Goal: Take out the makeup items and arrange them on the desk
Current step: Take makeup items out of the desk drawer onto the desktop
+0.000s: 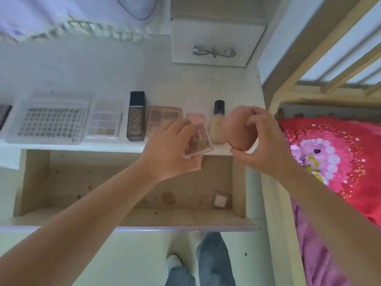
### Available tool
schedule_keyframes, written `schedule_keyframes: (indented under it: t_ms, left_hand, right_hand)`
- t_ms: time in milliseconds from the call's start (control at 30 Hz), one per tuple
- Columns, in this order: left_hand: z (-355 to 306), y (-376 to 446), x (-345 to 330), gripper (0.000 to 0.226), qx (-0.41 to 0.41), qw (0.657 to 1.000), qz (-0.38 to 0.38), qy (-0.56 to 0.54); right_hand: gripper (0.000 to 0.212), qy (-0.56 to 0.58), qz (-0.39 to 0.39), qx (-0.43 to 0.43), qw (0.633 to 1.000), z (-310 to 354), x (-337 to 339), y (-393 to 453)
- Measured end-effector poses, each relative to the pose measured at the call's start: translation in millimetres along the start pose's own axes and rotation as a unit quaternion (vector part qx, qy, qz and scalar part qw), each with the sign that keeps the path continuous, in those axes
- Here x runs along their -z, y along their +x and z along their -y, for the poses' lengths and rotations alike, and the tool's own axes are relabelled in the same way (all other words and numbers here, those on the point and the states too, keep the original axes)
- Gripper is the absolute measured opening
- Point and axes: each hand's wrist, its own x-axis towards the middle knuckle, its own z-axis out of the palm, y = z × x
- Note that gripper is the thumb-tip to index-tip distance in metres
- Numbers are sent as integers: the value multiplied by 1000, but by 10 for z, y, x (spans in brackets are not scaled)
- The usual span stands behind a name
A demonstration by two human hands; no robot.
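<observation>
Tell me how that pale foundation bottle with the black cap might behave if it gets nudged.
The foundation bottle seems to lie on its side at the desk edge, so it could roll off into the open drawer. It looks like smooth glass, probably slippery and breakable.

Both bare forearms reach forward and converge, the left hand [171, 149] palm-down with fingers curled around a flat pink palette [199, 141], the right hand [261, 141] raised just beside it, fingers and thumb pinching a rounded peach sponge [235, 131].
</observation>
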Motion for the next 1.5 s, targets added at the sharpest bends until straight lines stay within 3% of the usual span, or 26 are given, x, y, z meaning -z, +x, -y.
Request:
schedule_keyframes:
  t_ms: [167, 333, 500, 700, 767, 833, 900, 967, 1033, 1133, 1233, 1367, 1500]
  left_hand:
    - [-30, 919, 294, 52, 63, 998, -3, 20]
    - [107, 1727, 89, 37, 177, 981, 77, -9]
    - [331, 2038, -188, 42, 162, 975, 150, 27]
    - [456, 2029, -288, 41, 124, 977, 170, 16]
    - [435, 1961, -243, 52, 88, 979, 174, 57]
    - [385, 1799, -166, 58, 78, 979, 163, 94]
    - [317, 1518, -116, 54, 39, 989, 101, 103]
    - [257, 1130, -132, 38, -55, 992, 16, 114]
    - [211, 665, -194, 30, -105, 989, -33, 103]
    - [160, -91, -394, 26, -121, 991, 9, 57]
    - [177, -653, -664, 31, -66, 991, 109, 50]
    - [217, -994, -928, 34, 139, 946, 284, 77]
    - [292, -948, -1056, 35, 271, 932, 237, 34]
  right_hand:
    - [60, -38, 59, -40, 997, -372, 355, 868]
    - [67, -15, 157, -35, 987, -901, 281, 1485]
    - [63, -32, 272, 27, 961, -1203, 78, 1765]
    - [73, -23, 309, 25, 951, -1244, 24, 1793]
    - [85, -34, 297, -1, 954, -1193, 77, 1730]
    - [84, -34, 232, -13, 972, -1077, 146, 1580]
    - [62, -17, 126, 34, 991, -883, 171, 1314]
    - [39, 5, 33, 121, 992, -615, 139, 927]
    - [25, 37, 32, 172, 984, -356, 22, 466]
    - [23, 30, 186, 85, 978, -74, -327, -156]
    - [27, -63, 359, -65, 929, -15, -772, -553]
    - [32, -154, 367, -215, 892, -63, -1204, -729]
    - [50, -202, 319, -272, 885, -38, -1467, -636]
